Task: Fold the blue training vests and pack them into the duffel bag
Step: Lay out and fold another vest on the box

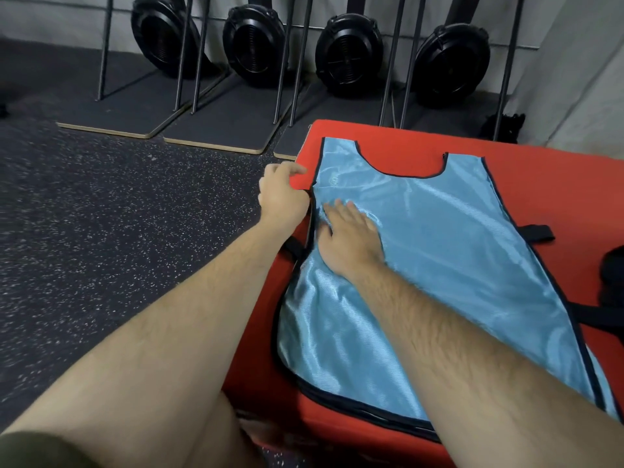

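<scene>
Pinching shiny light-blue vest [439,248] at left edge with left hand [282,194], pressed it down with flat right hand [347,238].

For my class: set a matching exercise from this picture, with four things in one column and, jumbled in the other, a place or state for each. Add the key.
Things
1. blue vest
2. left hand
3. right hand
4. round black fan housings

Places or states
A. lined up along the back wall
B. pressed flat, fingers straight, on the shiny cloth
C. spread out on the red pad
D. fingers curled, at the cloth's left edge

Pairs: 1-C, 2-D, 3-B, 4-A
</scene>
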Demonstrator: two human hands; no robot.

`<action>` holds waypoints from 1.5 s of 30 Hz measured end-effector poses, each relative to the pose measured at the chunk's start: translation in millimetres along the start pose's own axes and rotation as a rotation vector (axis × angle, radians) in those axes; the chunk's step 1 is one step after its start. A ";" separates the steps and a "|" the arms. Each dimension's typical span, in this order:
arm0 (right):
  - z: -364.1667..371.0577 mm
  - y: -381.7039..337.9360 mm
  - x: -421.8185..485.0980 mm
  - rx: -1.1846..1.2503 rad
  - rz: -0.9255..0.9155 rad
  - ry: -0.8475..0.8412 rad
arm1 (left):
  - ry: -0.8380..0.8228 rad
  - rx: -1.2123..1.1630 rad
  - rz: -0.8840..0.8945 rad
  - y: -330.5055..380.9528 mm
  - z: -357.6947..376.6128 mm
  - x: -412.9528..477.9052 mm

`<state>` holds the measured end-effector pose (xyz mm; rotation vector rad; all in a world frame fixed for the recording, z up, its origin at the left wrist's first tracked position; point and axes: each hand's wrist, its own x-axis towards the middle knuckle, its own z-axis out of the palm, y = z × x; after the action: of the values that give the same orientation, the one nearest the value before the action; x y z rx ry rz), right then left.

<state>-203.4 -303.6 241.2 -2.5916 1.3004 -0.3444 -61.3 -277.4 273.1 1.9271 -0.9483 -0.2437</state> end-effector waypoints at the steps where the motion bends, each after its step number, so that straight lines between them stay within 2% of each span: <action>1: -0.3 0.2 -0.2 -0.006 -0.005 -0.010 | 0.035 -0.042 0.019 5.9 -0.6 -2.1; 3: 0.0 -1.2 0.4 -0.012 -0.014 -0.004 | 0.111 -0.109 0.111 14.9 1.1 -8.4; 4: 1.0 -1.1 1.5 -0.040 -0.014 -0.003 | 0.088 -0.138 0.173 19.4 5.1 -14.4; 6: -2.3 -2.8 4.3 -0.206 -0.019 -0.064 | -0.098 -0.141 0.215 29.8 22.1 -29.1; 8: -5.6 -3.0 7.0 -0.342 -0.033 -0.147 | -0.292 -0.089 0.134 35.6 40.1 -38.4; 10: -7.4 -0.3 6.3 -0.312 -0.052 -0.155 | -0.365 -0.115 0.004 30.1 47.7 -39.7; 12: -8.4 4.0 3.3 -0.232 -0.077 -0.124 | -0.357 -0.122 -0.039 20.1 45.8 -37.7; 16: -11.9 20.9 -3.3 -0.112 -0.065 -0.151 | -0.357 -0.038 0.101 8.9 45.1 -37.2; 20: -20.0 56.6 -7.3 -0.070 0.061 -0.121 | -0.423 0.447 0.286 5.9 52.8 -38.4; 25: -35.3 99.9 -21.8 -0.103 0.185 -0.114 | -0.425 0.663 0.272 9.4 52.8 -45.7; 28: -40.5 91.5 -29.5 -0.109 0.182 -0.115 | -0.410 0.675 0.311 28.0 60.6 -63.0; 30: -40.6 81.3 -40.6 -0.112 0.117 -0.089 | -0.465 0.588 0.349 42.8 70.7 -79.8; 32: -40.2 83.3 -54.8 -0.102 0.096 -0.106 | -0.524 0.562 0.302 46.1 75.4 -91.0; 35: -50.6 118.1 -75.6 -0.050 0.197 -0.115 | -0.533 0.680 0.289 35.0 70.2 -97.2; 40: -84.3 190.3 -111.8 -0.095 0.370 -0.115 | -0.535 0.716 0.308 36.4 67.0 -98.9; 43: -87.6 194.0 -118.6 -0.107 0.411 -0.101 | -0.494 0.774 0.326 50.8 72.5 -109.1; 45: -81.4 173.7 -117.4 -0.117 0.364 -0.031 | -0.501 0.718 0.399 76.1 87.5 -126.0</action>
<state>-427.6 -317.7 253.6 -2.3676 1.7862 -0.1663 -231.9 -266.5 262.1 2.2903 -1.9292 -0.1612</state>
